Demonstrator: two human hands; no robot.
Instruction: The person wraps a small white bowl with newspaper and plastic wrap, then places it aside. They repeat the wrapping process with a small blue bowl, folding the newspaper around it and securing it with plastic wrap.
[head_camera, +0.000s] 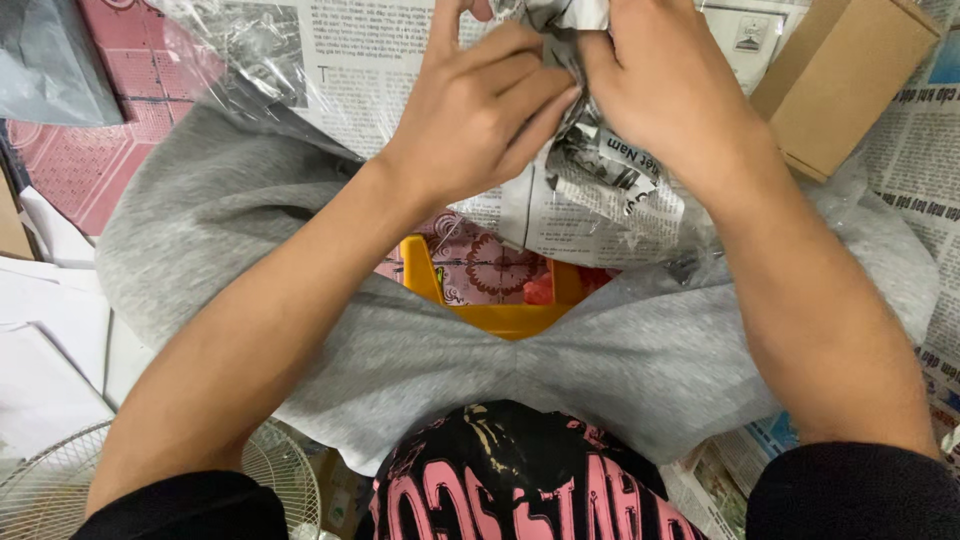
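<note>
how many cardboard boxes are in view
1. A brown cardboard box lies at the top right, on the spread newspaper, just right of the right hand. A brown edge at the far left may be more cardboard, but too little of it shows to tell.

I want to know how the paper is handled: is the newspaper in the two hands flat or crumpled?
Crumpled. The newspaper shows many creases and bunches up between the left hand and right hand, whose fingers pinch it.

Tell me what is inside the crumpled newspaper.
Cannot tell: the left hand and right hand clutch the newspaper shut, covering its contents. Only creased printed paper shows.
</note>
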